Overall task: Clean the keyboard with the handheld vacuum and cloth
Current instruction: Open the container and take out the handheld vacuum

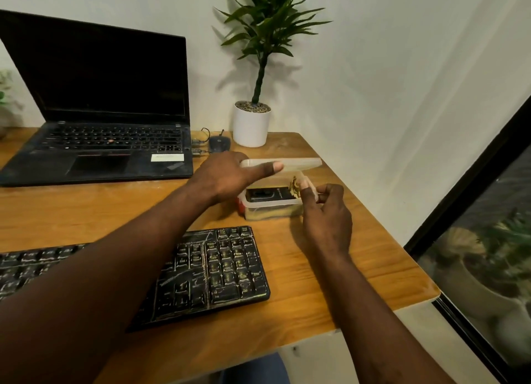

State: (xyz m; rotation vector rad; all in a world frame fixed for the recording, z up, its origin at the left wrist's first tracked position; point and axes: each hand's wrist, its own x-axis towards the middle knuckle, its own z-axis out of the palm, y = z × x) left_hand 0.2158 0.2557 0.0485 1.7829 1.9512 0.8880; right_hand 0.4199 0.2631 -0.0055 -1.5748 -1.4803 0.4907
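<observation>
A dusty black keyboard [218,271] lies on the wooden desk in front of me. Behind its right end stands a clear plastic box [270,211] holding a black device and something yellowish. My left hand [227,176] reaches across and holds the box's clear lid [298,163] lifted above the box, thumb along its front edge. My right hand [324,211] is at the box's right end, fingertips pinching its rim. Whether the black device is the handheld vacuum I cannot tell, and no cloth is clearly visible.
An open black laptop [100,125] sits at the back left, with a dark mouse [219,143] and cables beside it. A potted plant in a white pot [251,126] stands at the back. The desk's right edge [413,257] borders a dark window.
</observation>
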